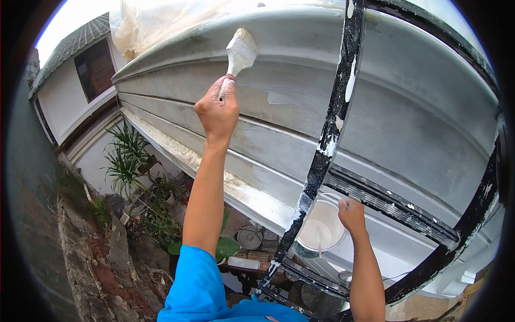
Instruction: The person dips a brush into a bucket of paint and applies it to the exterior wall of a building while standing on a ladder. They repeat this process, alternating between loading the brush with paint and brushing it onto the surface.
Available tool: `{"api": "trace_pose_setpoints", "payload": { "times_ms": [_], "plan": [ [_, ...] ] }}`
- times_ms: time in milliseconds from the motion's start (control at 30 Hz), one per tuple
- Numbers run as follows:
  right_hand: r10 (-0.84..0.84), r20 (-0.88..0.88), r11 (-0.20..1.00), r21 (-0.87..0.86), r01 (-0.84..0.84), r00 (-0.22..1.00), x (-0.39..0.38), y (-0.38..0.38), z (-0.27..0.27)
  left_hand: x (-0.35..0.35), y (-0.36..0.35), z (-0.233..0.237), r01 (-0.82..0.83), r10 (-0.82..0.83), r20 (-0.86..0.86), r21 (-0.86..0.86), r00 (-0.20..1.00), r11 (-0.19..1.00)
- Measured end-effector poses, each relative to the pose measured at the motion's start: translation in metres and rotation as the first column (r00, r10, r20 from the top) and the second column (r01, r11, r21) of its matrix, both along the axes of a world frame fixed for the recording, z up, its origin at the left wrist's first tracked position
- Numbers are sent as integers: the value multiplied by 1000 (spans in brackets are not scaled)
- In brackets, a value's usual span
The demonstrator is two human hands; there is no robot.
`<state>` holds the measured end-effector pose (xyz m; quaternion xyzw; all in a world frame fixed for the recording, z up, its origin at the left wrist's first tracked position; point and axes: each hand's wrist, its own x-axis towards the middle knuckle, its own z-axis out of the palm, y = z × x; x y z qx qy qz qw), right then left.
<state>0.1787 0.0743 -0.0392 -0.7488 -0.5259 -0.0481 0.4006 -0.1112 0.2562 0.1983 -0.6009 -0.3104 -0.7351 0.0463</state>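
— Grip of the left hand (217,110)?
— Clamped round the handle of the wide, white-caked paintbrush (240,52), bristles laid flat against the grey horizontal boarding (407,107) overhead.
— And the right hand (351,214)?
— Fisted low on the black, paint-spattered metal ladder (335,118), just beside the round white paint bucket (322,228). Hard to tell whether closed on a rung or on the bucket's handle.
— Step in hand?
— Probably spreading white over a bare patch. Calls next for a steady drag along the board.
— Hidden?
— Brush handle inside the fist; bucket's lower part behind the ladder rail.

Soft overcast daylight, blown-out sky, heavy fisheye warp, perhaps slight blur.
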Motion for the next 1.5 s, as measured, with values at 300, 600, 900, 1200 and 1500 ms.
{"api": "trace_pose_setpoints", "payload": {
  "times_ms": [300, 600, 900, 1200, 1500],
  "plan": [
    [-3, -43, 997, -76, -1, 999, 1, -5, 7, 25, -62, 51, 461, -483, 99, 182, 870, 868],
    [-37, -67, 989, -146, 26, 997, 3, -3, 1, -2, -29, 190, 565, -692, -154, -469, 705, 679],
    [-36, -102, 985, -170, 18, 994, 1, -7, 10, -78, 13, 231, 196, -380, -287, -509, 879, 838],
    [9, 10, 1000, -10, -9, 1000, 8, -2, -4, 5, -33, 256, 349, -610, -384, -562, 693, 750],
    [-23, -91, 996, -93, 15, 996, -1, -9, 12, -141, 36, 256, -220, -78, -472, -544, 878, 810]
  ]
}}
